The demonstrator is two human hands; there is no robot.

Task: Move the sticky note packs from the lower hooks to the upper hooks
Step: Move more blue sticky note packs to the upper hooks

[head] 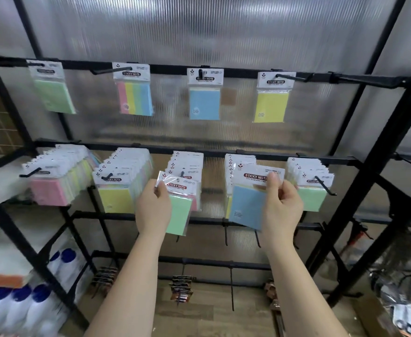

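Both hands pinch packs by the white header card, probably so the hang hole stays free for a hook: the left hand (153, 207) holds a green pack (178, 210), the right hand (282, 205) a blue pack (249, 203) in front of the crowded lower hooks (324, 186). Each of four upper hooks (293, 77) carries one pack, and the headers read "STICKY NOTE"

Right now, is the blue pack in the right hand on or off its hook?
Off. The right hand pinches the blue pack by its header, in front of the row, no hook through it.
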